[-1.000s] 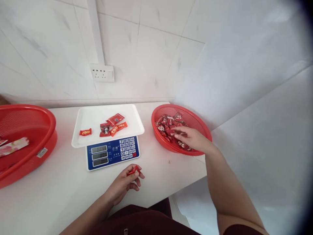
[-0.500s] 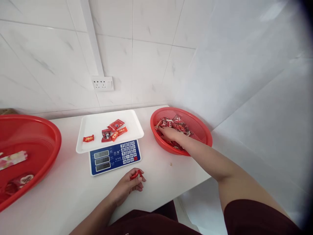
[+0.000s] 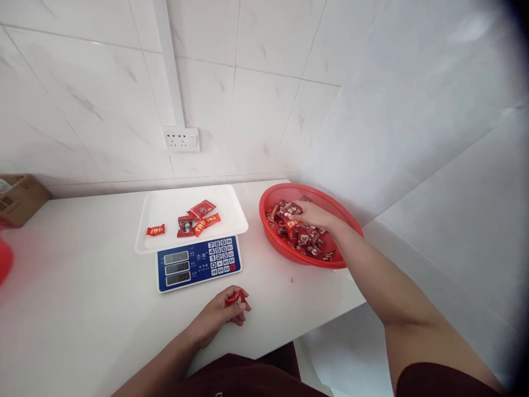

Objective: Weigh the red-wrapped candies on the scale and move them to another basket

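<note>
Head view of a white counter set in a tiled corner. The right hand reaches into a shallow red mesh basket at the counter's right end, with the forearm passing over the near rim. Its fingertips are closed on a dark-red wrapped candy near the basket's left side, just above the heap of similar wrapped candies that covers the left and near part of the basket floor. The left hand rests on the counter in front of the electronic scale, curled loosely, pinching a small red candy between thumb and fingertips. The supported wrist suggests a hand at rest rather than at work. The scale's blue keypad and displays face the person, probably so they can be read from this side, though the digits are too small to make out. A white weighing tray sits on top of the scale, so whatever is put on it loads the platform. It holds a few red packets: one orange-red candy apart at the left, and a cluster of packets near the middle, some touching or overlapping. A wall socket is mounted above the tray, a cardboard box stands at the far left against the wall, and a red edge shows at the frame's left border.
</note>
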Available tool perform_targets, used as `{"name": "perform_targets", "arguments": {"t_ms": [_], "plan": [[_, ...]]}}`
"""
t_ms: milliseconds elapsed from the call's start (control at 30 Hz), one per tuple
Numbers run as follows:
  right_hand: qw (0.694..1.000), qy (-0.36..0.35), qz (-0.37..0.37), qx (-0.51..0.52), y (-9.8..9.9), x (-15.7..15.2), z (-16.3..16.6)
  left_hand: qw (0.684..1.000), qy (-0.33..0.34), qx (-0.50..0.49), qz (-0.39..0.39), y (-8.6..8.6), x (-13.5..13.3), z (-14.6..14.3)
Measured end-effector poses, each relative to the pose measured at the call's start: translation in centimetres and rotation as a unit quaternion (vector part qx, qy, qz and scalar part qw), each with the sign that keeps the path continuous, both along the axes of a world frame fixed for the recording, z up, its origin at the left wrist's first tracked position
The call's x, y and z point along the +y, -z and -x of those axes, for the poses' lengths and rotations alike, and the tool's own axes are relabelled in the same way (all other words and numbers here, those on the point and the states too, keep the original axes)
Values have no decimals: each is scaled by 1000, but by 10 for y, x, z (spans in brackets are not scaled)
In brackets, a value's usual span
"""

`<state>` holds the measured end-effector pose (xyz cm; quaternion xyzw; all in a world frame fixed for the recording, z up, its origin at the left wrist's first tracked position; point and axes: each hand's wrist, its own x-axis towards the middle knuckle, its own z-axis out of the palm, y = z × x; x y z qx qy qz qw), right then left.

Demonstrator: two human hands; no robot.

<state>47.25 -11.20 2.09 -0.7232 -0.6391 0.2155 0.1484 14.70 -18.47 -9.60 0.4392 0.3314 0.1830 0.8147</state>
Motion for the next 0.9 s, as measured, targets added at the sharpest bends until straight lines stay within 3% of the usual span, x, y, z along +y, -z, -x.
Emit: {"name": "perform_targets", "arguments": {"t_ms": [133,300,500,600,767,900], "plan": [[989,53,-59,127,-3,10,11,1000,-4,-8,1,2,-1,-1],[935,-1,-49,351,-11,33,58,1000,-4,-26,2,6,-2,-1],[928,-80,12,365,-4,61,146,999,-11,-31,10,9,-1,-1],[916,-110,2,385,5,77,171,999,-11,-35,14,9,-1,0],[947,-60,-98,299,11,81,173,999,-9,-38,17,8,-1,0],[918,-55,-81,385,19,39,158,999,-7,-35,16,4,-3,-1]]}}
